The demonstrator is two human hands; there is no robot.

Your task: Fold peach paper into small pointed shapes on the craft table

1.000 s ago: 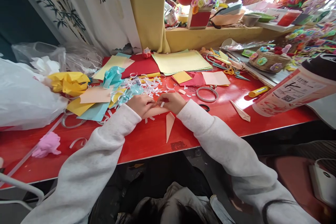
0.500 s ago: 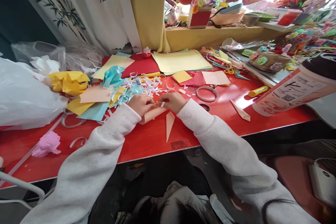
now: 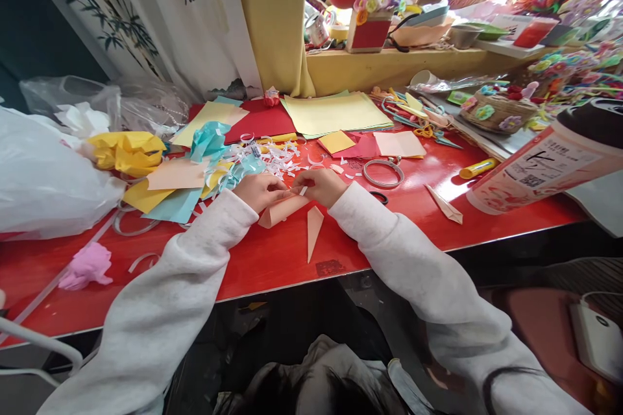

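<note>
At the middle of the red table, my left hand and my right hand meet over a curled sheet of peach paper. Fingers of both hands are closed on its far edge, and the sheet bends toward me below them. A small white strip shows at my right fingertips; what it belongs to I cannot make out. Just nearer to me lies a folded, pointed piece of peach paper. Beyond my left hand is a heap of white paper shreds.
Coloured sheets lie at the back. A tape ring, a black ring, a yellow glue stick and a tall paper cup stand or lie to the right. A white plastic bag and crumpled pink paper are left.
Both hands stay nearly in place on the peach paper. Its curled near side shows slightly more below the fingers than before.
</note>
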